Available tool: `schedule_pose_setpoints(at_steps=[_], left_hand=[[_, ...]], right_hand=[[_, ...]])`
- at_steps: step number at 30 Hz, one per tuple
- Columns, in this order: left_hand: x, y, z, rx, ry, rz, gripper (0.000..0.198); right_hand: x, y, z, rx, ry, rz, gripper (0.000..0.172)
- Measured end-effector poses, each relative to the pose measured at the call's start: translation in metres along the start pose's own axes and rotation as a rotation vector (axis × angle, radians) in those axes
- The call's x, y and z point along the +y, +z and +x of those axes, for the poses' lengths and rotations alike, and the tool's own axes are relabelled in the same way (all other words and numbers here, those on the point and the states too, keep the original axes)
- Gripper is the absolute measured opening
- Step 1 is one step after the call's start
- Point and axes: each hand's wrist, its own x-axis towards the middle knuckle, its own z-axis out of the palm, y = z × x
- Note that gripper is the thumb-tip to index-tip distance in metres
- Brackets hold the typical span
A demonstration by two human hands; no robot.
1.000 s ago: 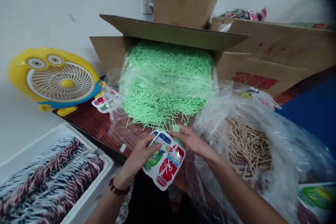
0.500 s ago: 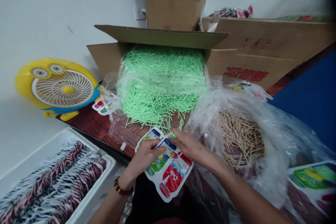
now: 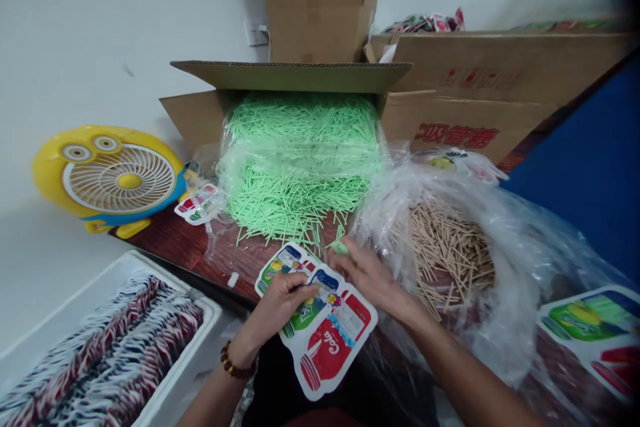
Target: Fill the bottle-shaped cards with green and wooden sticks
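Note:
My left hand [image 3: 281, 303] pinches bottle-shaped printed packets between thumb and fingers. The front packet [image 3: 327, 347] has a green lemon side and a red Cola side; another packet [image 3: 286, 260] shows behind it. Just right of their top edge is my right hand [image 3: 367, 273], its fingers closed around a small bunch of pale green sticks [image 3: 340, 247], of which only the ends show. Beyond both hands, a heap of green sticks [image 3: 300, 193] spills from a plastic-lined cardboard box [image 3: 290, 78] onto the dark wooden table [image 3: 225, 260].
Brown sticks [image 3: 453, 250] lie in a clear plastic bag [image 3: 515, 307] at right. A white foam box [image 3: 213, 310] at lower left holds rows of packets. A yellow fan [image 3: 129, 180] stands at left, with cardboard boxes [image 3: 320, 0] behind. Another packet [image 3: 595, 327] lies far right.
My right hand has drawn slightly away from the packets' top edge, with the green sticks in its fingers. The front packet has swung a little to the right. The camera view has shifted slightly.

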Motion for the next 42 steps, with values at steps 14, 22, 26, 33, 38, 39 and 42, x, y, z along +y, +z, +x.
schedule_pose_setpoints(at_steps=[14, 22, 26, 33, 38, 39, 42], left_hand=[[0.008, 0.013, -0.006, -0.014, 0.256, 0.103, 0.037], [-0.002, 0.017, -0.006, 0.027, 0.01, -0.32, 0.023], [-0.007, 0.017, -0.003, 0.074, -0.057, -0.488, 0.026], [-0.007, 0.019, 0.001, 0.112, -0.064, -0.58, 0.029], [-0.006, 0.019, 0.006, 0.157, -0.014, -0.604, 0.03], [-0.006, 0.018, 0.007, 0.162, -0.004, -0.593, 0.03], [-0.006, 0.018, 0.009, 0.179, 0.037, -0.546, 0.029]], right_hand=[[-0.018, 0.041, -0.02, 0.48, 0.133, 0.713, 0.029], [-0.012, 0.03, -0.029, 0.125, 0.272, 0.67, 0.029], [-0.016, 0.01, -0.025, 0.039, 0.197, 0.443, 0.035], [-0.031, -0.018, -0.022, -0.282, 0.069, -0.354, 0.05], [-0.036, -0.018, -0.02, -0.192, 0.014, -0.397, 0.034], [-0.036, -0.017, -0.02, -0.199, 0.024, -0.409, 0.032], [-0.032, -0.014, -0.018, -0.243, 0.045, -0.396, 0.03]])
